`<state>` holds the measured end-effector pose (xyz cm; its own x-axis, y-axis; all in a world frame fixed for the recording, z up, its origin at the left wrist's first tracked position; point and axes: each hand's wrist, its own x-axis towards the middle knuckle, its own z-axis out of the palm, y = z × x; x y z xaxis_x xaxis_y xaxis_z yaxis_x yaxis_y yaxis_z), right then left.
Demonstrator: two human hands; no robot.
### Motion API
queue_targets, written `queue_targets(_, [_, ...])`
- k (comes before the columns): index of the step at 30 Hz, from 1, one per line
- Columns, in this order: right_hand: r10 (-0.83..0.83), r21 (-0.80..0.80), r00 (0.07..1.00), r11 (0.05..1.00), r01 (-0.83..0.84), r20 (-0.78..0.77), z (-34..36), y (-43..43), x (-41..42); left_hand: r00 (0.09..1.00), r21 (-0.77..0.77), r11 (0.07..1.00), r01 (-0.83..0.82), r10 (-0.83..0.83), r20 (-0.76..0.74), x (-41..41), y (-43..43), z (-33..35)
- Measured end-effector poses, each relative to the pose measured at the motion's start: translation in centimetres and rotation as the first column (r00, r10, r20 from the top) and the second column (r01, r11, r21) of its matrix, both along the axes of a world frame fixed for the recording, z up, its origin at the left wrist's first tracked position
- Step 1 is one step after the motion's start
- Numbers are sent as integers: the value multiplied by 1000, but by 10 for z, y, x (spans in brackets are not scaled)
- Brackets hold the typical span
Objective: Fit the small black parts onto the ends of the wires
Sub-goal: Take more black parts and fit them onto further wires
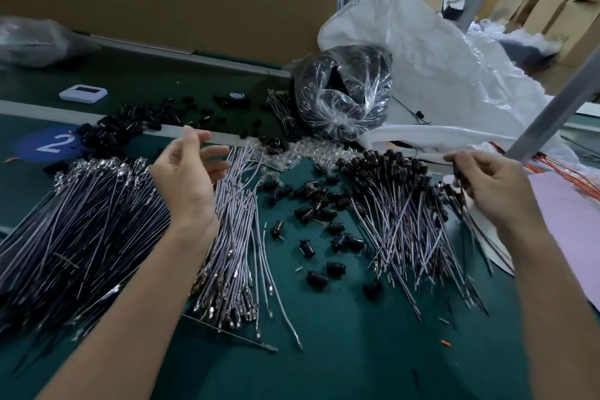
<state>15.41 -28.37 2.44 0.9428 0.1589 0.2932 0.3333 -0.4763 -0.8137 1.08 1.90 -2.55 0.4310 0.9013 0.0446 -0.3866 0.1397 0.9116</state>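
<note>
My left hand (188, 169) hovers open, palm turned right, above a heap of bare grey wires (233, 230) on the green table (324, 351); it holds nothing. My right hand (487, 185) is at the right, fingers pinching a small black part on a wire (457, 172) above a pile of wires fitted with black parts (399, 204). Loose small black parts (318, 204) lie scattered between the two piles. A big pile of dark wires (81, 221) lies at the left.
More black parts (130, 123) lie along the grey rail at the back. A clear bag of black parts (344, 97) and a large white sack (438, 68) stand at the back right. A white device (82, 93), clear caps (302, 153) and pink paper (568, 214) lie around.
</note>
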Motion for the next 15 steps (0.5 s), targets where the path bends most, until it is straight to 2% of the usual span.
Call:
queue_targets(3, [-89, -326, 995, 940, 101, 50, 2, 16, 0, 999, 44, 999, 23, -22, -34, 3, -5, 0])
queue_targets(5, [-29, -429, 995, 901, 67, 94, 3, 38, -14, 998, 68, 997, 45, -42, -50, 4, -7, 0])
queue_targets(7, [163, -439, 983, 892, -108, 88, 4, 64, -40, 996, 84, 994, 68, -62, -67, 5, -10, -1])
queue_targets(8, [290, -458, 957, 853, -252, 14, 3, 79, -58, 995, 91, 993, 75, -69, -75, 6, -11, -2])
queue_targets(10, [500, -501, 846, 693, -519, -185, -7, 108, -89, 994, 107, 991, 79, -70, -83, 6, -12, -2])
queue_targets(11, [551, -563, 801, 595, -574, -234, -15, 123, -101, 994, 113, 991, 76, -67, -83, 6, -11, -2])
queue_targets(13, [573, -751, 796, 435, -497, -194, -31, 146, -120, 995, 114, 991, 63, -55, -78, 5, -9, -1])
queue_targets(15, [555, -849, 827, 395, -352, -84, -41, 158, -128, 996, 108, 993, 50, -42, -75, 5, -7, -2])
